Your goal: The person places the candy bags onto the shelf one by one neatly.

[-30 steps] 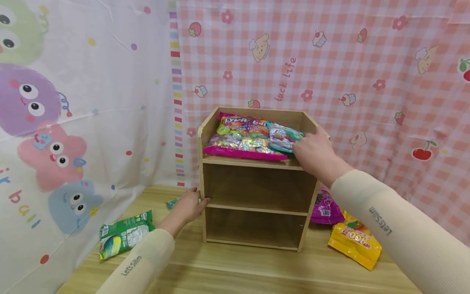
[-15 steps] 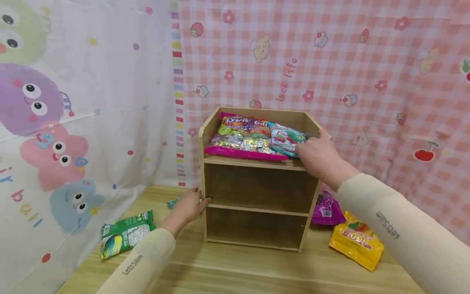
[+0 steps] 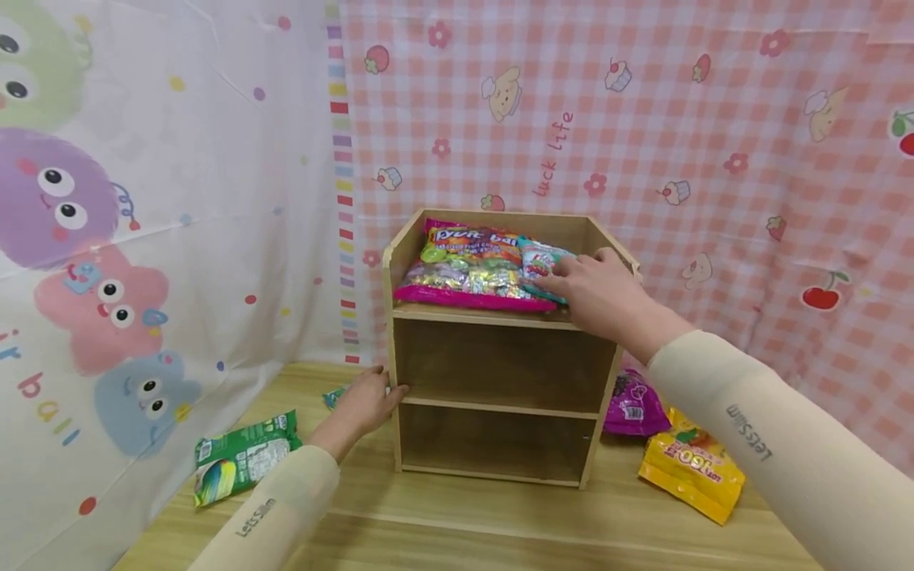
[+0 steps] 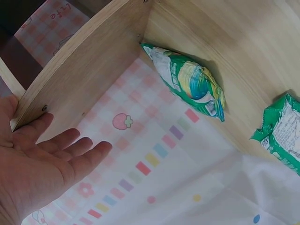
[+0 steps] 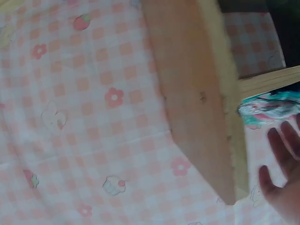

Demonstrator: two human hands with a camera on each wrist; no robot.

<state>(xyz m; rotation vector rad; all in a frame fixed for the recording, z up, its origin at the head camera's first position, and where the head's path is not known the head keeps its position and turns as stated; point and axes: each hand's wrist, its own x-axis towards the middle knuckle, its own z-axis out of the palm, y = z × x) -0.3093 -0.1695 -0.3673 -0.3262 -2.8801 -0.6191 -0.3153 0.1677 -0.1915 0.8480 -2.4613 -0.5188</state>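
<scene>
A small wooden shelf (image 3: 493, 408) stands on the table, with three tiers. My left hand (image 3: 366, 403) is at its left side panel, thumb over the front edge and forefinger against the outer face; the other fingers extend loosely in the left wrist view. On the top tier lies a large pink-edged bag of fruit candy (image 3: 471, 270). A smaller teal candy bag (image 3: 540, 258) overlaps its right end. My right hand (image 3: 603, 297) is over the teal bag's right part, fingers spread and partly hiding it. The right wrist view shows those fingers extended close by the bag.
A green bag (image 3: 246, 456) lies on the table at the left; another green bag (image 4: 187, 82) lies beside the shelf's left panel. Right of the shelf are a purple bag (image 3: 635, 404) and a yellow bag (image 3: 693, 468). Printed curtains (image 3: 643, 103) hang behind.
My right hand has moved left from the teal bag's right end, its fingers now extended over the bag. The left hand has stayed at the panel.
</scene>
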